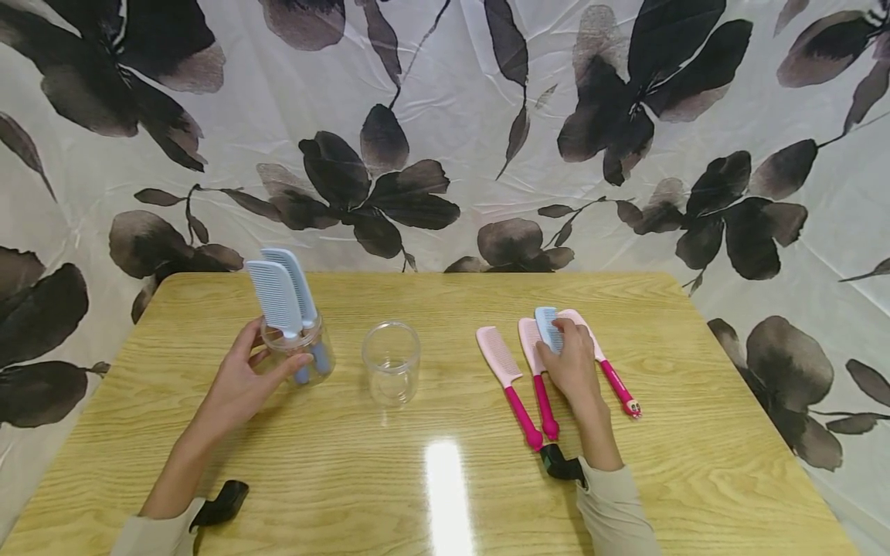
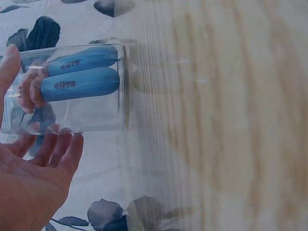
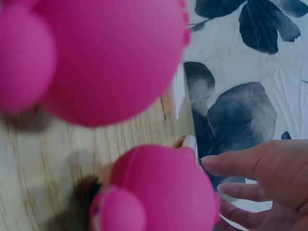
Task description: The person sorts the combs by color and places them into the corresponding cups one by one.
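My left hand grips a clear glass cup around its upper part, thumb on the near side and fingers behind. Two light blue combs stand in that cup, teeth ends up; their blue handles show through the glass in the left wrist view. At the right, my right hand holds a light blue comb between thumb and fingers, its handle hidden under the hand. Pink combs with magenta handles lie around it: one at the left, one beside the thumb, one at the right.
A second clear glass cup stands upright on the wooden table, to the right of the held cup. Behind the table hangs a white cloth with dark flowers. In the right wrist view, rounded magenta handle ends loom close to the camera.
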Tool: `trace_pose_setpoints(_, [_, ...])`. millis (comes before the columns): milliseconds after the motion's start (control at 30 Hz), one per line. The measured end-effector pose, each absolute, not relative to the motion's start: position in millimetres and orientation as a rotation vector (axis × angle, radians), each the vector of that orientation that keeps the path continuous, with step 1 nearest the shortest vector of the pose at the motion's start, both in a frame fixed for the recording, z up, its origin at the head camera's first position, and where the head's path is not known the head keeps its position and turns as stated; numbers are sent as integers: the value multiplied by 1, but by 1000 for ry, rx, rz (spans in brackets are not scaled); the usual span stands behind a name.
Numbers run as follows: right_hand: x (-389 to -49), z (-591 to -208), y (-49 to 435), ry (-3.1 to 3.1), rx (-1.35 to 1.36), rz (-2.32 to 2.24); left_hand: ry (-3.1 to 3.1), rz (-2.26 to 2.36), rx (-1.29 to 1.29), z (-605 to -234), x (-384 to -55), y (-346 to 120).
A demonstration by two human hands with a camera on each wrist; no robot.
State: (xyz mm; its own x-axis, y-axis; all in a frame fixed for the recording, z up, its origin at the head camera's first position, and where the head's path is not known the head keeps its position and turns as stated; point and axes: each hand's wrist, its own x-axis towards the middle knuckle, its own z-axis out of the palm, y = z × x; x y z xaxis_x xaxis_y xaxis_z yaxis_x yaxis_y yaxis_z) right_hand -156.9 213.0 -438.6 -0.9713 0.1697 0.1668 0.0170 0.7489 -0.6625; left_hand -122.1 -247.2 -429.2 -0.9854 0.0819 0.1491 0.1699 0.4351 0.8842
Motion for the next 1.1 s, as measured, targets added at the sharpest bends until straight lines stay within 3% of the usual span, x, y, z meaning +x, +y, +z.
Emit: trace_pose_setpoints(1100, [-155, -420, 226, -2681, -138, 1034, -2562, -1637, -239, -431, -122, -248])
